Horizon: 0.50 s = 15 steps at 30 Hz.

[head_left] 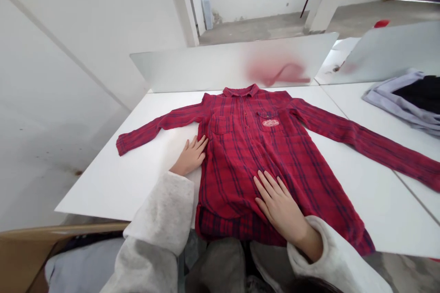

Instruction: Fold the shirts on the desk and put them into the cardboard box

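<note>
Two hands apart, neither gripping: left hand (189,155) flat on the white bench (103,183) against the red plaid flannel long-sleeved shirt (240,169), right hand (280,206) resting on its lower front. Shirt lies spread mid-bench, sleeves out; soft, light, limp cloth, best taken at hem or cuffs.

**Counter layout: shirt centred, hands at near end**

Shirt (247,165) lies flat on the counter (113,183), collar far, sleeves spread left and right. Right hand (280,206) rests on its lower front. Left hand (189,155) lies on the counter, just beside the shirt's edge. Mirror panel (192,68) stands behind the collar. Heap of clothes (402,100) sits far right, beyond the sleeve. Cardboard box (24,256) sits below the near left edge.
</note>
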### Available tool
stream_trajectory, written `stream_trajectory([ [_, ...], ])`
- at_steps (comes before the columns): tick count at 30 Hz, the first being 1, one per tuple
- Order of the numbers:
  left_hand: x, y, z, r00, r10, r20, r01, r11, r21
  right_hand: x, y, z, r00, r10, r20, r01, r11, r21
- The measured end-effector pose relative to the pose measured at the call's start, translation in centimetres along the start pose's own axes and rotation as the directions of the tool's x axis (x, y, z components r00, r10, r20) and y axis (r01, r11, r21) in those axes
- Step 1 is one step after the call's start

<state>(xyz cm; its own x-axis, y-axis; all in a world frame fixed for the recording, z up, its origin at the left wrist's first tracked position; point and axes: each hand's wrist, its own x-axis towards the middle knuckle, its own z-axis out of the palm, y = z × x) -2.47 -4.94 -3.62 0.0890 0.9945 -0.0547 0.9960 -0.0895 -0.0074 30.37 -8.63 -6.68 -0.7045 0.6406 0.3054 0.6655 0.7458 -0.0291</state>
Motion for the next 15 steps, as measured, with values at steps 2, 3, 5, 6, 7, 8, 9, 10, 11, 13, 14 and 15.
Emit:
stream_trajectory([
  [2,0.5,0.0,-0.8,1.000,-0.012,-0.021,0.013,0.999,0.046,0.1,-0.1,0.0,1.000,-0.002,-0.001,0.002,1.000,0.000],
  [3,1.0,0.1,-1.2,0.999,-0.010,-0.051,0.014,0.998,0.067,0.1,-0.1,0.0,1.000,-0.003,-0.005,0.003,1.000,0.000],
  [5,2.5,0.7,-1.9,0.988,-0.007,-0.154,0.019,0.997,0.077,0.1,-0.2,0.0,1.000,-0.003,-0.014,0.003,1.000,-0.003],
  [6,3.4,1.1,-2.0,0.977,-0.012,-0.213,0.026,0.998,0.063,0.2,-0.2,0.0,1.000,-0.002,-0.017,0.002,1.000,-0.009],
  [7,4.5,1.4,-2.0,0.965,-0.024,-0.260,0.036,0.999,0.038,0.2,-0.3,0.0,1.000,-0.001,-0.020,0.001,1.000,-0.017],
  [8,5.5,1.7,-1.7,0.957,-0.042,-0.286,0.047,0.999,0.010,0.1,-0.2,0.0,1.000,-0.002,-0.022,0.001,1.000,-0.027],
  [9,6.4,1.9,-1.3,0.957,-0.061,-0.285,0.060,0.998,-0.013,0.1,-0.2,0.0,1.000,-0.004,-0.023,0.003,0.999,-0.038],
  [10,7.3,2.0,-0.8,0.963,-0.077,-0.260,0.072,0.997,-0.028,0.1,-0.1,0.0,1.000,-0.007,-0.025,0.006,0.999,-0.048],
  [11,7.9,1.9,-0.3,0.971,-0.091,-0.222,0.085,0.996,-0.036,0.0,-0.1,0.1,1.000,-0.011,-0.028,0.009,0.998,-0.056],
  [13,8.8,1.2,0.8,0.980,-0.119,-0.162,0.113,0.993,-0.046,-0.1,0.1,0.3,0.999,-0.020,-0.036,0.018,0.998,-0.064],
  [14,9.1,0.7,1.2,0.979,-0.136,-0.152,0.129,0.990,-0.053,-0.1,0.1,0.4,0.999,-0.023,-0.037,0.021,0.998,-0.063],
  [15,9.2,0.1,1.4,0.976,-0.156,-0.152,0.148,0.987,-0.062,-0.1,0.1,0.6,0.999,-0.024,-0.036,0.022,0.998,-0.059],
])
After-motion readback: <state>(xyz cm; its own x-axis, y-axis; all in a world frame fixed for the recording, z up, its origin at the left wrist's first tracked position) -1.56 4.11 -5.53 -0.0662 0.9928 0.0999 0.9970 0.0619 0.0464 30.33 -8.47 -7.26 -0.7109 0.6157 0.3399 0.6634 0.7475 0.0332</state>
